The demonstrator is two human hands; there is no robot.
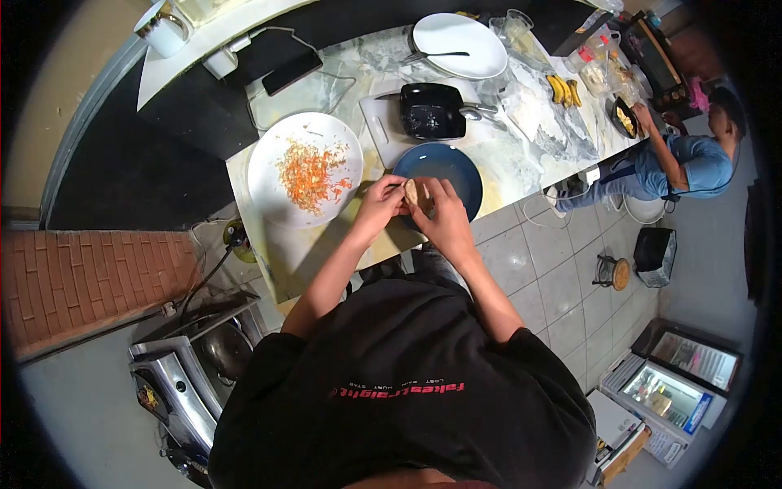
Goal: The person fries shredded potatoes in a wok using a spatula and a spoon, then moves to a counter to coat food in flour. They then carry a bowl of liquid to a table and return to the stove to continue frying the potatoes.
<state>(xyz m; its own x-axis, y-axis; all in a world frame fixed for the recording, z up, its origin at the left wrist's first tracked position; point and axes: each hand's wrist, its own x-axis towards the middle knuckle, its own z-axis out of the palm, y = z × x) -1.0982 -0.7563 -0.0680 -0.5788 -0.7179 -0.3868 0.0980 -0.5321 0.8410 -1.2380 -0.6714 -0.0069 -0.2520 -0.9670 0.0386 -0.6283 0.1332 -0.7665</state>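
Being grasped between the left hand point(380, 210) and the right hand point(444, 218), a pale brown piece point(414, 194) is held above the blue bowl point(450, 165) — probably so anything dropped is caught. Orange shreds point(309, 178) are spread on the white plate point(265, 155) at nine o'clock (within easy reach, seemingly).
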